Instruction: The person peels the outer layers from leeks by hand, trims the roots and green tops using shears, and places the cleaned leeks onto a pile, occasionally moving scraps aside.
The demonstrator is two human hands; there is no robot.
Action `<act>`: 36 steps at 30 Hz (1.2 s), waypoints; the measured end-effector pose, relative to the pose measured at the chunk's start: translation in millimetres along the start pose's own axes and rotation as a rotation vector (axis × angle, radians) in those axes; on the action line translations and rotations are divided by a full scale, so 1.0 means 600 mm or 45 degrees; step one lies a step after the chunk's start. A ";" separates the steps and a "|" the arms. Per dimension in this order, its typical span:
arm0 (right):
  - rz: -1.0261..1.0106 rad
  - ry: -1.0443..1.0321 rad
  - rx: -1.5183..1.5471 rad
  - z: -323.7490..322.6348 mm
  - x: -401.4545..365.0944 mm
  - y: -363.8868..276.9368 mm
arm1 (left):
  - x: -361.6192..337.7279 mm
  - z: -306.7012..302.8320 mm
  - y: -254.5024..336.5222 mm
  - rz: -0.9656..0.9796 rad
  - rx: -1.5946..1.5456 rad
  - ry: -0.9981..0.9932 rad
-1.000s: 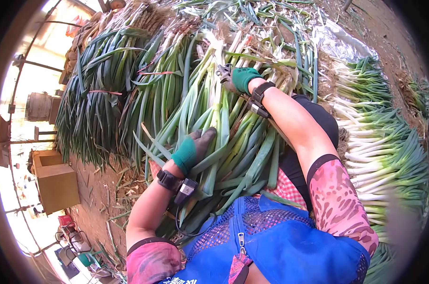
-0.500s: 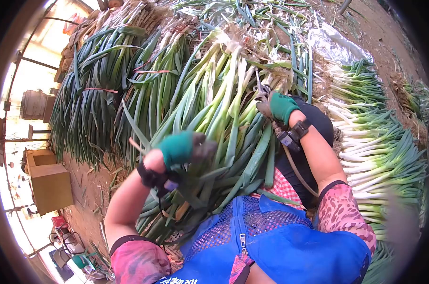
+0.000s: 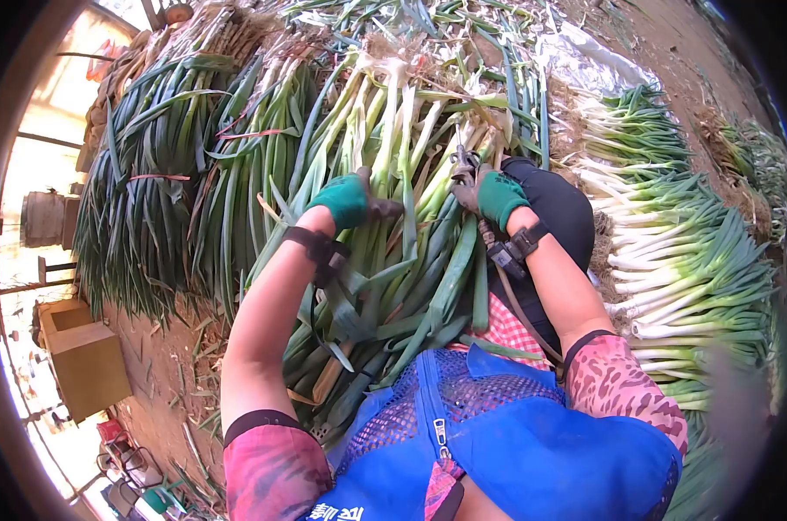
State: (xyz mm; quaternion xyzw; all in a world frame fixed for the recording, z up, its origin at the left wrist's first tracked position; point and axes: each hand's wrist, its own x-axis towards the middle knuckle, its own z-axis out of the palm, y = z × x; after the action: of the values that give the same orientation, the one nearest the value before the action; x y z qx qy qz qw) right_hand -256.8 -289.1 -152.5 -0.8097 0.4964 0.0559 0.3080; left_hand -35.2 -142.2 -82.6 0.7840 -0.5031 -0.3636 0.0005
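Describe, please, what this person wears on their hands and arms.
Left hand and right hand wear green gloves with dark grey fingers. Each wrist has a black strap holding a small device, with a thin cord trailing. Pink patterned sleeves with black cuffs cover the upper arms.

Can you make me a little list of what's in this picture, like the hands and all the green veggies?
left hand: green glove, pressed on the leek bundle lying across the lap
right hand: green glove, gripping a dark tool at the bundle's edge
leek pile: on the right, white ends showing
tied bundles: on the left, dark green leaves
brown box: on the dirt, far left
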 end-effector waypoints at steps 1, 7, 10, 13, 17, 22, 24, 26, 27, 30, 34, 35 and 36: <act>0.032 -0.026 0.015 -0.008 -0.003 -0.001 | 0.000 0.002 0.001 -0.027 0.031 0.011; -0.376 0.221 0.768 -0.078 -0.068 0.030 | 0.005 0.015 -0.051 -0.071 0.037 0.026; -0.229 0.364 0.671 -0.185 -0.165 0.054 | -0.039 0.014 -0.083 0.052 -0.047 0.095; -0.038 0.670 0.257 -0.215 -0.200 0.152 | -0.119 0.010 -0.080 0.030 -0.151 0.103; 0.319 0.364 0.159 -0.144 -0.256 0.266 | -0.236 -0.005 -0.047 0.069 -0.309 0.170; 0.380 0.140 -0.049 0.061 -0.267 0.431 | -0.305 0.022 -0.072 0.177 -0.388 0.293; 0.211 -0.053 -0.189 0.087 -0.272 0.439 | -0.310 0.028 -0.072 0.076 -0.387 0.298; 0.036 -0.242 -0.340 0.098 -0.268 0.445 | -0.307 0.031 -0.071 -0.016 -0.439 0.275; -0.050 -0.333 -0.418 0.101 -0.261 0.450 | -0.302 0.037 -0.078 -0.018 -0.470 0.251; 0.068 -0.389 -0.283 0.119 -0.207 0.485 | -0.279 0.049 -0.094 -0.012 -0.548 0.193; 0.099 -0.242 -0.131 0.121 -0.129 0.531 | -0.281 0.025 -0.062 -0.138 -0.487 0.082; 0.340 -0.195 0.052 0.091 -0.122 0.520 | -0.280 0.021 -0.057 -0.125 -0.549 0.108; 0.239 -0.074 0.027 0.048 -0.128 0.495 | -0.281 0.017 -0.050 -0.108 -0.615 0.137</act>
State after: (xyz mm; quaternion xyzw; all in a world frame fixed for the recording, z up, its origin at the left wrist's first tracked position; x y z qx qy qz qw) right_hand -537.8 -308.2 -277.0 -0.7543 0.5614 0.1028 0.3244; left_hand -55.9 9.1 -4.9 0.8000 -0.3674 -0.4305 0.1992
